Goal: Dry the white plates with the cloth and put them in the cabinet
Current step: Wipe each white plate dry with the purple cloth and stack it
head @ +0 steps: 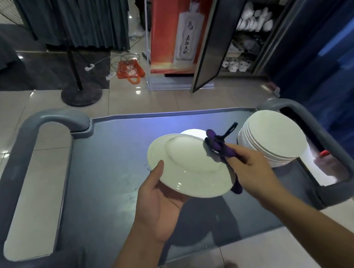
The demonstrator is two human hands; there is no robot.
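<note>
While left hand (159, 200) cradles white plate (190, 167) underside-up above cart (111, 159), thumb curled over rim, right hand (248, 162) pinches purple cloth (221, 149) at rim. Plate rigid, glazed, probably slick, breakable; support near rim. Stack (273, 137) beside; cabinet (246, 37) open.
</note>
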